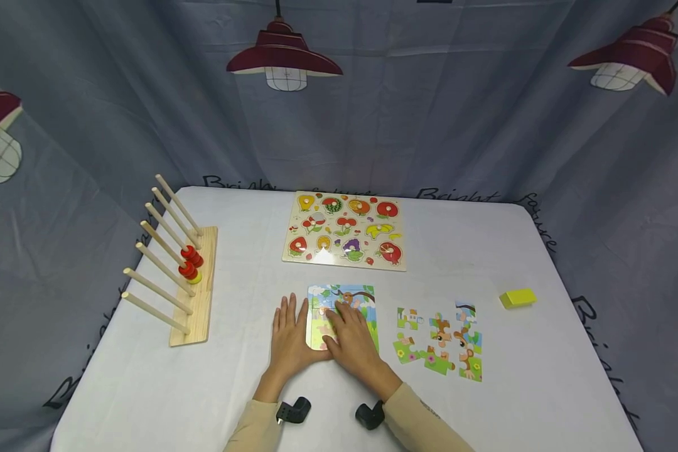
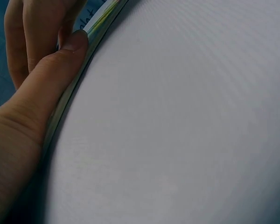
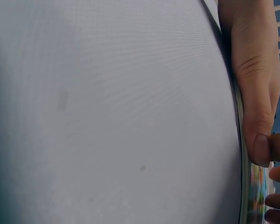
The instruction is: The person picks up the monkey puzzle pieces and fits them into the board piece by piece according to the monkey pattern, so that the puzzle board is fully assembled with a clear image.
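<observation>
A small jigsaw puzzle tray [image 1: 371,306] lies flat at the middle of the white table, with a monkey on a branch along its top. My left hand [image 1: 292,342] rests with straight fingers along the tray's left side, its thumb against the near edge. In the left wrist view, that thumb [image 2: 60,65] lies along the rim. My right hand [image 1: 356,348] is laid over the tray, fingers spread and touching the puzzle's surface, hiding its lower middle. Loose jigsaw pieces [image 1: 439,361] with monkey and flower prints lie to the right of the tray.
Behind the tray lies a wooden fruit puzzle board [image 1: 344,231]. A wooden peg stand [image 1: 200,320] with several pegs and red and yellow rings [image 1: 189,270] stands at the left. A yellow block [image 1: 518,298] sits at the right. Grey curtains hang around the table.
</observation>
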The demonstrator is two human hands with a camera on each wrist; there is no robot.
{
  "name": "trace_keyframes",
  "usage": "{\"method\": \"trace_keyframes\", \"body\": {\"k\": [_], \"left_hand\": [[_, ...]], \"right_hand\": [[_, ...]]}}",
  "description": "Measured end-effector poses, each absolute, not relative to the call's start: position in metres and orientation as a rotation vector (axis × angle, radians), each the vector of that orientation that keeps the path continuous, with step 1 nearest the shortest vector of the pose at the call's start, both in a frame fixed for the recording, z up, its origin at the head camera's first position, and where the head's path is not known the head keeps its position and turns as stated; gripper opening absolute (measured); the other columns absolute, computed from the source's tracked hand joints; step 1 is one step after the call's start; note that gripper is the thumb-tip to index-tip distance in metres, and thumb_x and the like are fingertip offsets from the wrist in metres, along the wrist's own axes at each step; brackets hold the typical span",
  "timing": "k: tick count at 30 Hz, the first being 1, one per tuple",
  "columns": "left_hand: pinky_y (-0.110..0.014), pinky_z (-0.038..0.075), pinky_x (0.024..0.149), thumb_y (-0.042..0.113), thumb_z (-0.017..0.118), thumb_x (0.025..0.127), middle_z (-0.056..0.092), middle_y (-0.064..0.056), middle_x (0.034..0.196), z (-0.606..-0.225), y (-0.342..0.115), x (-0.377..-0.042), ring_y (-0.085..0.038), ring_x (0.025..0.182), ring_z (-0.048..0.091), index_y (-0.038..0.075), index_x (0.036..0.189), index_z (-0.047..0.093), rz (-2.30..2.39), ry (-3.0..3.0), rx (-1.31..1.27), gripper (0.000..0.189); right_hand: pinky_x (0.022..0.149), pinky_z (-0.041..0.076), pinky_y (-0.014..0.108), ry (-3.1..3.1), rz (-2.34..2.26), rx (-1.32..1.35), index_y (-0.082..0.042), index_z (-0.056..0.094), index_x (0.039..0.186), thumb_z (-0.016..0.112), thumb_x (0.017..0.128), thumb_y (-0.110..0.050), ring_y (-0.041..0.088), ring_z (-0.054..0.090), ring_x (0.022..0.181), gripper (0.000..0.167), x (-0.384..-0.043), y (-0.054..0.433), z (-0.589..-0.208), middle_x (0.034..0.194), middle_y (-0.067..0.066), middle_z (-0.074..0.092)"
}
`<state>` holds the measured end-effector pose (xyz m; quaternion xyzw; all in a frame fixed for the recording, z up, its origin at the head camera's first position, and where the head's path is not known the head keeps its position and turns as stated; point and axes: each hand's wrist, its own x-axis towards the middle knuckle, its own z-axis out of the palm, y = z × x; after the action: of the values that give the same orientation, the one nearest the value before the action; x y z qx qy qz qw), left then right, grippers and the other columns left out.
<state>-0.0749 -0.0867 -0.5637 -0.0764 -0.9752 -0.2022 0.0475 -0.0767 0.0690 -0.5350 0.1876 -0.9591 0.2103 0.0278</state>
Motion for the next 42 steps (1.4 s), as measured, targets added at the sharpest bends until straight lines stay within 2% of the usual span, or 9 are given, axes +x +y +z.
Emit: {"method": "trace_keyframes", "body": {"k": [4,9,16,24,34,42], "left_hand": [[-0.049,0.015,0.111,0.075,0.069,0.044,0.020,-0.023,0.148,-0.563,-0.086,-0.075,-0.037,0.139,0.012,0.004,0.140,0.031,-0.632,-2.952,-0.240,0.125],[-0.048,0.011,0.113,0.078,0.067,0.041,0.015,-0.021,0.150,-0.561,-0.086,-0.075,-0.035,0.141,0.008,0.004,0.142,0.026,-0.679,-2.977,-0.220,0.131],[-0.048,0.008,0.114,0.078,0.068,0.041,0.015,-0.022,0.150,-0.559,-0.085,-0.075,-0.035,0.141,0.006,0.004,0.142,0.026,-0.724,-2.984,-0.219,0.132],[-0.049,0.007,0.113,0.076,0.070,0.041,0.015,-0.022,0.150,-0.559,-0.085,-0.074,-0.035,0.141,0.005,0.004,0.142,0.026,-0.756,-2.980,-0.215,0.131],[-0.049,0.007,0.113,0.076,0.070,0.041,0.014,-0.021,0.150,-0.560,-0.085,-0.075,-0.035,0.141,0.005,0.005,0.143,0.025,-0.755,-2.989,-0.208,0.132],[-0.048,0.005,0.114,0.078,0.068,0.041,0.012,-0.021,0.151,-0.562,-0.085,-0.075,-0.034,0.141,0.003,0.005,0.143,0.024,-0.760,-2.993,-0.201,0.133]], "right_hand": [[0.107,0.032,0.047,-2.925,0.714,0.547,-0.008,0.056,0.121,0.067,0.080,-0.027,0.028,0.042,0.126,0.047,-0.077,0.072,-0.532,0.133,0.013,0.047],[0.100,0.039,0.047,-2.830,0.816,0.450,-0.007,0.061,0.113,0.068,0.080,-0.023,0.029,0.050,0.116,0.037,-0.080,0.082,-0.528,0.121,0.012,0.055],[0.087,0.043,0.041,-2.751,0.924,0.164,-0.008,0.064,0.105,0.064,0.082,-0.020,0.022,0.056,0.095,0.025,-0.086,0.112,-0.532,0.099,0.005,0.060],[0.075,0.040,0.037,-2.648,1.017,-0.201,-0.006,0.064,0.098,0.061,0.084,-0.018,0.024,0.055,0.082,0.019,-0.096,0.171,-0.533,0.088,0.010,0.061],[0.080,0.037,0.045,-2.602,0.969,-0.523,0.000,0.060,0.107,0.055,0.088,-0.019,0.031,0.052,0.091,0.028,-0.103,0.244,-0.532,0.094,0.017,0.058],[0.089,0.034,0.054,-2.675,0.898,-0.662,0.004,0.055,0.114,0.051,0.088,-0.021,0.040,0.046,0.104,0.037,-0.108,0.271,-0.537,0.107,0.025,0.053]]}}
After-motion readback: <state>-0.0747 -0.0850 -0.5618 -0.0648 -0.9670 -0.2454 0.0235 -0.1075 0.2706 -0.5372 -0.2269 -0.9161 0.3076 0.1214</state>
